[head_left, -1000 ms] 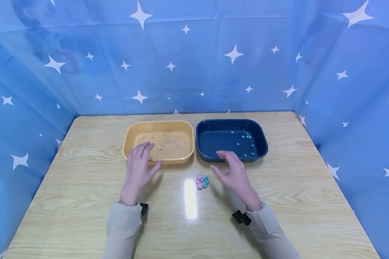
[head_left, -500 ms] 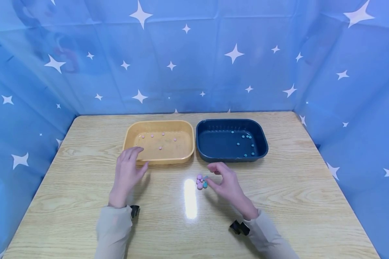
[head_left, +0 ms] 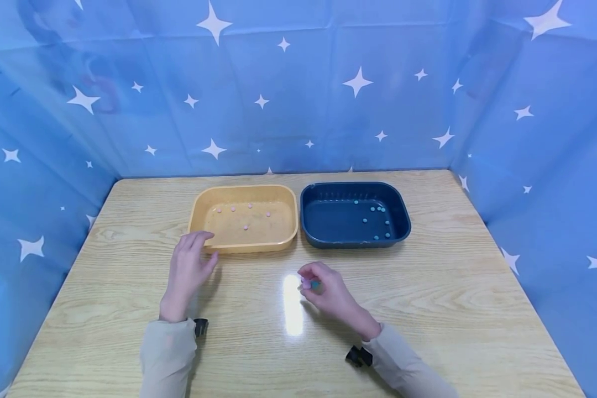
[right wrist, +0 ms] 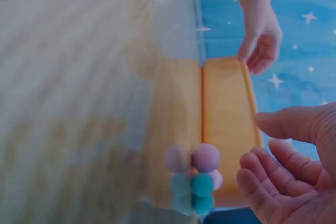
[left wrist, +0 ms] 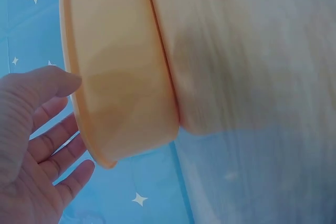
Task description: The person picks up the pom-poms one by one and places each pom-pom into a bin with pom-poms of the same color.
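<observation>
"How does the left hand [head_left: 185,271] lie?"

"Fingers toward the far side, tips bending over to the right, thumb standing apart from them — a loose, gently curved shape."

"And the right hand [head_left: 330,290]?"

"It slants far and left, thumb and forefinger curving toward each other with a gap between their tips. Seen from its own wrist, the fingers are loosely bent."

"What about the arms?"

"Both enter from the near side — the left arm [head_left: 166,365] nearly straight, the right arm [head_left: 413,367] slanting leftward. Each wears a pale sleeve."
</observation>
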Tool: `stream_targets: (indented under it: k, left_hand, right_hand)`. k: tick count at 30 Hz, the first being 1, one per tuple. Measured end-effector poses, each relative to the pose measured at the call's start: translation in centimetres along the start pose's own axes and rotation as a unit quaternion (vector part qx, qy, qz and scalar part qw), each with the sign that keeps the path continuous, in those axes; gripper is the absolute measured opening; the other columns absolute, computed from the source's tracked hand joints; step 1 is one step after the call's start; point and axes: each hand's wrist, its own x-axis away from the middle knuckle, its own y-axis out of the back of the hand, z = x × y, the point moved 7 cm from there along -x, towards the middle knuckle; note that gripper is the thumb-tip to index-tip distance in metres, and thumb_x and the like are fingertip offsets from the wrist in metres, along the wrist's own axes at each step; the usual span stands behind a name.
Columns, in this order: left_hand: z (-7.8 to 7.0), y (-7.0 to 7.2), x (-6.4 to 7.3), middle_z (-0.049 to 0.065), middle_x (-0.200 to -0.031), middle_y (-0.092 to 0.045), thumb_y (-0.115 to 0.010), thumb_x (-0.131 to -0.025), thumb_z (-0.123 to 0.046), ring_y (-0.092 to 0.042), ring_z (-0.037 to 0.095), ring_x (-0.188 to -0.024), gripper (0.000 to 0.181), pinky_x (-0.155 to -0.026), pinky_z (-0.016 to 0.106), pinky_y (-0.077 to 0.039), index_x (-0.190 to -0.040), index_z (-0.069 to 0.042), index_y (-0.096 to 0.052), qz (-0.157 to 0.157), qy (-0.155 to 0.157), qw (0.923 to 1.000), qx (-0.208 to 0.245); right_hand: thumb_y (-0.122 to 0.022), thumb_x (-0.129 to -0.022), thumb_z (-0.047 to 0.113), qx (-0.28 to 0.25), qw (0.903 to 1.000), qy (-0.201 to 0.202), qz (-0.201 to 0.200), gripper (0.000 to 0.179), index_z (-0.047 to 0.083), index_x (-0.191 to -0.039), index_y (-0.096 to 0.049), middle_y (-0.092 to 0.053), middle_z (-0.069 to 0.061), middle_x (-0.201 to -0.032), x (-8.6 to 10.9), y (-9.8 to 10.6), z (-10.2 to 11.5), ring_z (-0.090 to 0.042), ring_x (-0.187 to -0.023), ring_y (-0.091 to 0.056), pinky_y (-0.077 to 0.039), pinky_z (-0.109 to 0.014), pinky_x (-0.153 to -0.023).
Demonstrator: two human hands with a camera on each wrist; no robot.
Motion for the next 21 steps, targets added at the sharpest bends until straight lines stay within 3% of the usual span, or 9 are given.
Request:
stream_targets:
  k: [9,21]
  left_hand:
    - [0.1,0.0,0.1,0.026,-0.099,-0.063,-0.074,-0.063,0.01,-0.056,0.042,-0.092,0.039,-0.081,0.051,-0.045,-0.099,0.009,-0.06,0.001,0.004,0.9999,0.016]
    - [0.6,-0.2,-0.1,0.021,-0.087,-0.065,-0.072,-0.064,0.012,-0.058,0.038,-0.081,0.029,-0.074,0.048,-0.045,-0.091,0.006,-0.064,0.01,0.007,0.9999,0.008]
  right_hand:
    - [-0.066,-0.07,-0.017,0.024,0.9986,-0.038,0.029,0.033,-0.005,-0.1,-0.059,-0.061,-0.014,-0.088,-0.4,-1.0,-1.1,-0.022,-0.078,-0.06,-0.054,-0.027,-0.07]
    - [-0.059,-0.068,-0.019,0.051,0.997,-0.027,0.052,0.031,-0.004,-0.095,-0.059,-0.06,-0.012,-0.087,-0.7,-1.6,-1.1,-0.021,-0.077,-0.06,-0.052,-0.024,-0.069]
